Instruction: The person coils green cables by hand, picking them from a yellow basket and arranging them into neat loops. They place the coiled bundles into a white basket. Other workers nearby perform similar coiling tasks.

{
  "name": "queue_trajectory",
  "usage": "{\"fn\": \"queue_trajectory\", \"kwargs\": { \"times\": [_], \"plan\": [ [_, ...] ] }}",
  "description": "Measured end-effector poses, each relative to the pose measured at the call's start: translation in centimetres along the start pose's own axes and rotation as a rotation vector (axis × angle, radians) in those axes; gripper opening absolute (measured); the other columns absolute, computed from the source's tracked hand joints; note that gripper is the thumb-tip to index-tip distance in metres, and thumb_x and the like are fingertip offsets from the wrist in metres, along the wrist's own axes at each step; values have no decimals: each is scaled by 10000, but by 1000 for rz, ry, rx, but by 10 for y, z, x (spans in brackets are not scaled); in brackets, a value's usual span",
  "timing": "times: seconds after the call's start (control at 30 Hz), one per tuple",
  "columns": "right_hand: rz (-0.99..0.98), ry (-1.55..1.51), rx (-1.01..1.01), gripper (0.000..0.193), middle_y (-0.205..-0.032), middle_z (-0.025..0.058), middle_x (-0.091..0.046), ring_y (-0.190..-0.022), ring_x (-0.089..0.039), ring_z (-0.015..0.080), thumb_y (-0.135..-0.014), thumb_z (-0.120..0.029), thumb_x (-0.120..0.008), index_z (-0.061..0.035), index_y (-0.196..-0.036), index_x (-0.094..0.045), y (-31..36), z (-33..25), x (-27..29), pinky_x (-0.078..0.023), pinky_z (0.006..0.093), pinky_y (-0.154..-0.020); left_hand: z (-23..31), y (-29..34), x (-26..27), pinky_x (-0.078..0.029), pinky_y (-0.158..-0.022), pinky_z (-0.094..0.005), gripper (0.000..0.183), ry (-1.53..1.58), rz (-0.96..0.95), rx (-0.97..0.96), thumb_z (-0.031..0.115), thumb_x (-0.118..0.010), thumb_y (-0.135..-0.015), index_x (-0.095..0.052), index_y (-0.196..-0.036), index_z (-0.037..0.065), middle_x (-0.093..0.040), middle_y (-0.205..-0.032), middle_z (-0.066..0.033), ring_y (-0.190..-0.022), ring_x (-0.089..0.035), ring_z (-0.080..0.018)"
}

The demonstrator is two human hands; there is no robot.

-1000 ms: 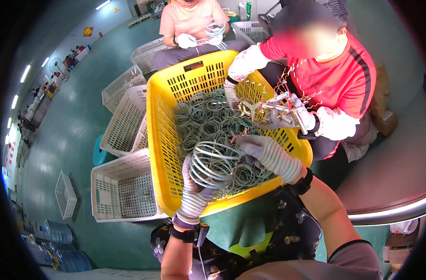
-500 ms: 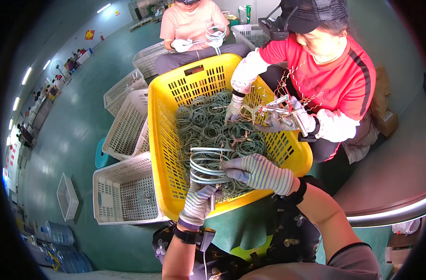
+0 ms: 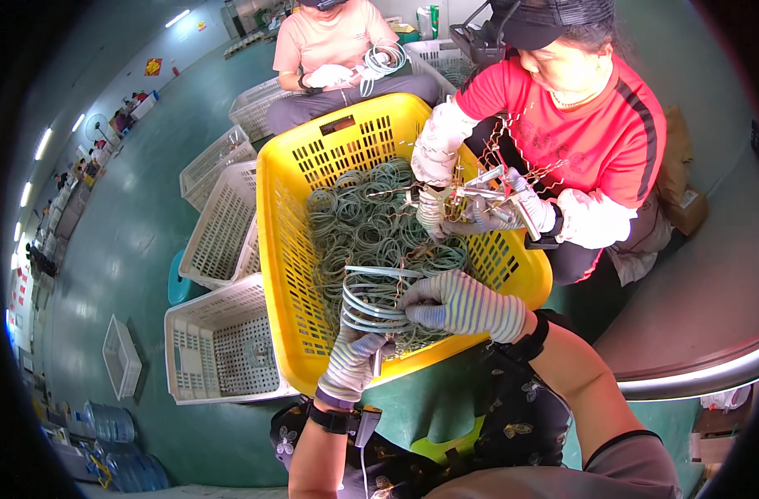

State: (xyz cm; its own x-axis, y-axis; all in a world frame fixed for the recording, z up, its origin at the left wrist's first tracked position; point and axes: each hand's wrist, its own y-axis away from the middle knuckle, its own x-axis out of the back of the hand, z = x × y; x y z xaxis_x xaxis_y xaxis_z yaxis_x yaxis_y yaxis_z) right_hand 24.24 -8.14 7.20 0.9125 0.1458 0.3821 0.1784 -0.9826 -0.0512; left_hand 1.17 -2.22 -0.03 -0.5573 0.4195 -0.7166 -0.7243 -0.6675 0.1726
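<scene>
A coil of pale blue-grey rings (image 3: 364,314), with copper-coloured wavy wires standing along it, is held above the near part of a yellow plastic basket (image 3: 281,333). My left hand (image 3: 351,364), in a striped glove, is closed round the metal holder (image 3: 378,361) beneath the rings. At the coil's right side, my right hand (image 3: 469,308) pinches with thumb and forefinger; its fingertips hide whether they grip a ring or a wavy wire. Many similar green-grey coils (image 3: 358,208) fill the basket below.
Across the basket, a co-worker in red holds a metal fixture with wavy wires (image 3: 500,195). Behind, another person in pink holds a ring coil (image 3: 383,62). White crates (image 3: 229,333) line the left side. A curved table edge (image 3: 695,378) lies at right.
The view has shifted slightly. The co-worker's gloved hand has moved from over the pile to the wires of their fixture. My hands stay at the coil, the right one barely shifting.
</scene>
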Motion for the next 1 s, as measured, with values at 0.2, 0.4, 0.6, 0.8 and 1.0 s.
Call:
{"fn": "queue_trajectory", "kwargs": {
  "times": [0.2, 0.4, 0.6, 0.8, 1.0],
  "plan": [
    [27, 67, -34, 209, -868, 95, -721, -805, -686, 160, -910, -179, -669, -9, -1030, -693, 0, -4, 0, -542, 317, -754, -2, -2, 6, -529, -677, -280, 734, -2, -1, 27, 76, -810, -781, -466, -1424, 162, -632, -1139, -27, -892, -624, -166],
    [-13, 161, -199, 186, -808, 90, -698, -748, -664, 155, -899, -167, -687, -21, -1014, -694, -1, -26, 1, -533, 320, -711, -3, -5, 6, -537, -659, -284, 692, 85, -23, 41, -8, -746, -822, -456, -1421, 179, -647, -1142, -58, -884, -650, -191],
    [50, 46, -39, 185, -820, 93, -698, -759, -663, 152, -895, -166, -691, -12, -997, -687, -3, -5, -1, -532, 317, -720, 0, -8, 11, -527, -658, -291, 725, 59, -43, 46, -12, -747, -815, -436, -1438, 190, -636, -1151, -64, -874, -639, -190],
    [52, 394, 124, 298, -943, 174, -727, -847, -709, 337, -963, -281, -612, -78, -1166, -690, -3, 11, -9, -552, 425, -773, -1, -9, 16, -521, -671, -300, 766, 129, -28, 84, -19, -741, -806, -410, -1462, 198, -621, -1184, -76, -880, -627, -203],
    [-50, 152, -45, 330, -960, 191, -718, -864, -703, 348, -962, -273, -620, -54, -1203, -671, -4, 6, -7, -546, 422, -791, 1, -12, 19, -580, -691, -302, 732, 95, -77, 72, 15, -765, -808, -431, -1446, 145, -635, -1171, -65, -896, -660, -191]
  ]
}}
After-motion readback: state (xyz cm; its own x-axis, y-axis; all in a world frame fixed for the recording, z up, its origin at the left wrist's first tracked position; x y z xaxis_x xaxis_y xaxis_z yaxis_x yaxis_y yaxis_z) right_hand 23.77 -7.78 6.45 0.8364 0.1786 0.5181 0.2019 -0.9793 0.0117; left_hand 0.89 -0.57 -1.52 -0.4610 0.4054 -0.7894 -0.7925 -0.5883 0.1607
